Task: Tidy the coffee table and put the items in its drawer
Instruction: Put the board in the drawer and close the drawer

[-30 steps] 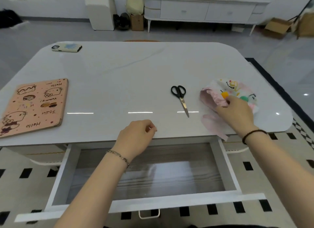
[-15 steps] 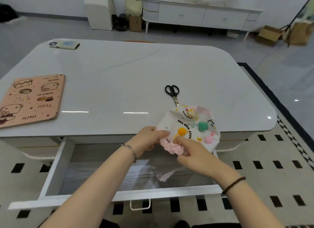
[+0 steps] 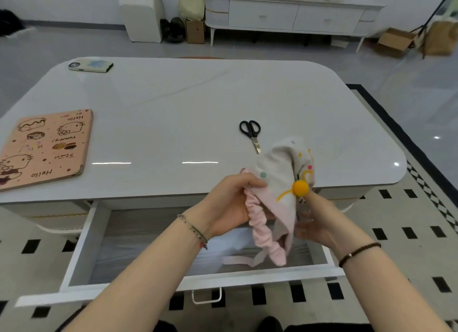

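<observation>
While hands [image 3: 229,205] [image 3: 322,222] bunch soft cap [image 3: 277,173], ruffled pink hem [image 3: 260,229] sags.

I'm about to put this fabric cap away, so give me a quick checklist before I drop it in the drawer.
1. Drawer pulled open: ok.
2. Cap held over the drawer: ok, left hand and right hand both have a grip on it.
3. Strap hanging inside the drawer, not over its front edge: ok.
4. Cap folded flat: not ok, bunched.
5. Tabletop finished: not ok; scissors, phone and pink case lie there.
</observation>
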The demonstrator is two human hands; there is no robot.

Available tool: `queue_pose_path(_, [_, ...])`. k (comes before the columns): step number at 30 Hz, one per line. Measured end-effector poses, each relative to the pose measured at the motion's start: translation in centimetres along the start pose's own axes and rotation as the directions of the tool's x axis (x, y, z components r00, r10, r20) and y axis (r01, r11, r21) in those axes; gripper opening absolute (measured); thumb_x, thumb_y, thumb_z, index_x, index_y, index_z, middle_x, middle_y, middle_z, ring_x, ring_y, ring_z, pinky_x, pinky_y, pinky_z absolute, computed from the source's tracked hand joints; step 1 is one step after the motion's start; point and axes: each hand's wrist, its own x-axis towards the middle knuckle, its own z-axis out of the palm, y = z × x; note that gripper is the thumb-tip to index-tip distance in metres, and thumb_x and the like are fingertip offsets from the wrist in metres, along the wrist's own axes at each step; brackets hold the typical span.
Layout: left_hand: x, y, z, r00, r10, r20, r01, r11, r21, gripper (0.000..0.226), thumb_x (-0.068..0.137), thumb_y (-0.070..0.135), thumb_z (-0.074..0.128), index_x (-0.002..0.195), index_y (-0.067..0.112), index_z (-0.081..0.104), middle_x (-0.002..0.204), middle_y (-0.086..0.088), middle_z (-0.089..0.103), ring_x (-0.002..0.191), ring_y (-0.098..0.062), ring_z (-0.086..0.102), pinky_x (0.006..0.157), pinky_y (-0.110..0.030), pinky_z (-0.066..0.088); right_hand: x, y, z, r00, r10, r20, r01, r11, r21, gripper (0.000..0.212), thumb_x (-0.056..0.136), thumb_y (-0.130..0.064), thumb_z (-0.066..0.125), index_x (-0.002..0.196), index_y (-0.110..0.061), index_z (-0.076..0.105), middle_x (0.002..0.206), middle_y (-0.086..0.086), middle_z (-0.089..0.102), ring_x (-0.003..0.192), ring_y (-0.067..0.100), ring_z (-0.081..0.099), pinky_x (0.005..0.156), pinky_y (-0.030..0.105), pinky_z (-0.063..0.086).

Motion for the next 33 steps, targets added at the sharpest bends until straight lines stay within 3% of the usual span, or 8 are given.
queue_pose_path(2, [-0.1,-0.3,0.0,0.998,0.051,0.029,-0.048,0.993,-0.104,0.038,0.082,0.003,0.053,0.120,0.004,0.060,0.125,-0.018,0.060,0.112,-0.032,0.059,0.110,-0.057,0.039,-0.6,0.0,-0.3,0.962,0.083,0.260,-0.077,0.996,-0.033,0.072,0.080,-0.061,0.065,0.127,-0.007,0.062,0.096,0.018,0.066,0.080,0.032,0.063,0.084,0.047,0.053])
queue_pose_path(5, [-0.2,0.0,-0.6,0.992,0.120,-0.024,-0.123,0.969,-0.216,0.054,0.074,-0.002,0.062,0.127,0.007,0.053,0.118,-0.010,0.054,0.085,-0.013,0.054,0.116,-0.051,0.032,-1.5,-0.8,-0.3,0.912,-0.012,0.410,-0.001,1.000,0.030,0.046,0.096,-0.038,0.052,0.119,-0.001,0.064,0.098,0.024,0.069,0.088,0.036,0.068,0.088,0.048,0.056])
queue_pose_path(9, [-0.9,1.6,-0.8,0.959,0.243,-0.145,-0.241,0.970,0.035,0.019,0.089,-0.003,0.052,0.105,-0.002,0.062,0.090,-0.011,0.071,0.073,-0.015,0.066,0.071,-0.028,0.056,-1.1,-1.9,-0.8,0.908,-0.253,0.333,0.168,0.950,0.262,0.044,0.094,-0.008,0.051,0.135,0.007,0.052,0.111,0.025,0.070,0.100,0.034,0.070,0.078,0.042,0.062])
queue_pose_path(13, [-0.6,3.1,-3.3,0.902,0.278,-0.331,-0.142,0.913,0.381,0.049,0.078,0.037,0.071,0.113,0.005,0.061,0.110,-0.015,0.065,0.094,-0.022,0.062,0.075,-0.032,0.049,0.5,-3.1,-1.9,0.867,-0.488,0.103,0.433,0.839,0.330,0.045,0.091,0.000,0.059,0.135,0.005,0.052,0.127,0.022,0.065,0.117,0.036,0.064,0.094,0.047,0.057])
queue_pose_path(18, [-0.5,2.2,-6.1,0.949,0.066,-0.308,0.162,0.735,0.658,0.033,0.080,0.013,0.073,0.112,0.015,0.067,0.107,-0.001,0.075,0.094,-0.014,0.071,0.076,-0.025,0.057,0.5,-3.4,-2.7,0.799,-0.583,0.149,0.587,0.809,0.017,0.025,0.090,0.005,0.057,0.111,-0.008,0.061,0.089,0.006,0.072,0.077,0.016,0.069,0.069,0.030,0.056])
queue_pose_path(22, [-0.7,0.2,-8.0,0.919,-0.147,-0.366,0.377,0.603,0.704,0.029,0.077,0.007,0.069,0.104,0.017,0.066,0.100,-0.001,0.072,0.082,-0.007,0.070,0.067,-0.022,0.056,1.4,-1.8,-3.6,0.834,-0.418,0.360,0.541,0.750,-0.380,0.021,0.089,0.006,0.062,0.105,-0.008,0.060,0.091,0.011,0.076,0.084,0.026,0.072,0.076,0.039,0.056])
queue_pose_path(27, [1.3,-2.9,-9.5,0.824,-0.237,-0.515,0.565,0.407,0.718,0.029,0.093,0.011,0.057,0.121,0.010,0.063,0.115,-0.010,0.071,0.103,-0.024,0.070,0.083,-0.042,0.060,4.0,1.6,-4.0,0.895,-0.248,0.371,0.444,0.413,-0.795,0.021,0.087,-0.002,0.060,0.101,-0.017,0.061,0.097,0.004,0.068,0.092,0.020,0.066,0.074,0.034,0.053])
queue_pose_path(33, [4.6,-9.0,-9.0,0.752,0.117,-0.649,0.635,0.135,0.760,0.041,0.098,0.012,0.048,0.134,-0.003,0.038,0.128,-0.021,0.057,0.112,-0.036,0.062,0.086,-0.035,0.055,8.5,3.4,-3.6,0.947,-0.191,0.258,0.292,0.176,-0.940,0.017,0.093,-0.003,0.045,0.108,-0.009,0.040,0.120,0.020,0.059,0.099,0.029,0.054,0.073,0.031,0.037])
